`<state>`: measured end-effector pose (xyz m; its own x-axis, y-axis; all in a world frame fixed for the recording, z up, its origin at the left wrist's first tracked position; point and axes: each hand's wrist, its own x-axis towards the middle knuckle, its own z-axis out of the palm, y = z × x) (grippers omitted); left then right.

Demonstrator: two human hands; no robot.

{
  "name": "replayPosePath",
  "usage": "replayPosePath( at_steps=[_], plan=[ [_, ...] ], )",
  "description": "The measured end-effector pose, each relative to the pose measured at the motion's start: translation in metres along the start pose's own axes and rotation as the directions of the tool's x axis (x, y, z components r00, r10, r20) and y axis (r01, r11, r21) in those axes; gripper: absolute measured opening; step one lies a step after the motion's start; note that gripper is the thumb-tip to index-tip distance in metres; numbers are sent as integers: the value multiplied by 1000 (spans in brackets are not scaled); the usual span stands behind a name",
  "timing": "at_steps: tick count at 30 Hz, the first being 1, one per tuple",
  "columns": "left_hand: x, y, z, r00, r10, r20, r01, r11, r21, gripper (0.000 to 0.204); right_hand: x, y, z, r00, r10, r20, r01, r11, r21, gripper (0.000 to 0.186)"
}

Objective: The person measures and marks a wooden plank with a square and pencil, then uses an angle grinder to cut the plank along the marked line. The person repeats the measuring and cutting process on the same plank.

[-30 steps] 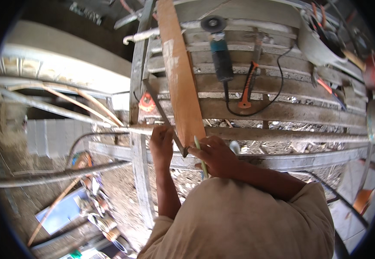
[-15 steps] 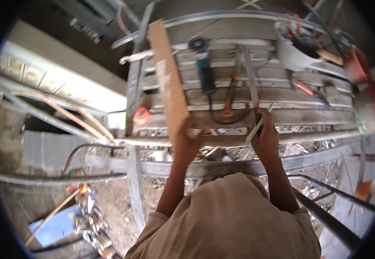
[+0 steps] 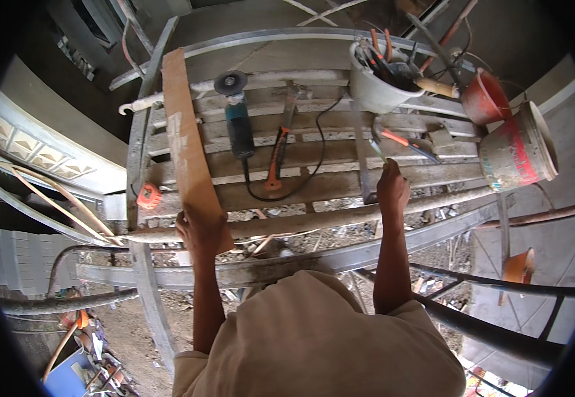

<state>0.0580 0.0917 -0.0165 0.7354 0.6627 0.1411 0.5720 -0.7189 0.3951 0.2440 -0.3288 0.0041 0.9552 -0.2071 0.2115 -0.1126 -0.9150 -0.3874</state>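
My left hand [image 3: 203,231] grips the near end of a long brown board [image 3: 191,152], thumb on one side and fingers over the face. The board lies lengthwise across the slatted bench, with a pale smeared patch on it. My right hand [image 3: 393,188] is closed on a slim pale-green stick [image 3: 378,151] whose tip points away from me; its exact kind is unclear. Just left of that hand, a flat metal straightedge [image 3: 361,155] rests on the slats. Between my hands lie an angle grinder [image 3: 239,122] and a tool with an orange-and-black handle [image 3: 278,155].
An orange tape measure [image 3: 148,196] sits left of the board. At the right stand a white tool bucket [image 3: 373,92], a red bucket [image 3: 484,98] and a tipped, stained bucket [image 3: 515,149]. An orange-handled tool [image 3: 400,139] lies near them. The grinder's cord [image 3: 317,165] loops across the slats.
My right hand has moved right and away from the straightedge, which now lies farther right on the slats. The green stick remains in that hand. My left hand still holds the board; the view has shifted.
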Motion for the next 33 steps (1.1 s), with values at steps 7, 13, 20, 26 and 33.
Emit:
replayPosePath(
  at_steps=[7, 13, 20, 26, 33],
  plan=[
    [-24, 3, -17, 992, -8, -124, -5, 995, -103, 88, 42, 47, 31, 997, -46, 66, 63, 959, -275, 42],
    [-86, -39, -72, 943, -328, 58, 300, 762, -573, 31, 20, -48, -3, 993, 90, 73, -88, 996, -33, 48],
    [-118, 5, -43, 637, -192, 747, 729, -166, -664, 37, 32, -229, 61, 808, -565, 167, 416, 748, 517, 70],
    [-113, -2, 1, 700, -251, 668, 579, -348, -737, 37, 74, -314, 151, 673, -365, 643, 67, 896, 439, 99],
    [-137, -71, -62, 763, -127, 633, 639, 3, -769, 42, 74, -310, 166, 638, -276, 719, -161, 865, 474, 93]
  ],
)
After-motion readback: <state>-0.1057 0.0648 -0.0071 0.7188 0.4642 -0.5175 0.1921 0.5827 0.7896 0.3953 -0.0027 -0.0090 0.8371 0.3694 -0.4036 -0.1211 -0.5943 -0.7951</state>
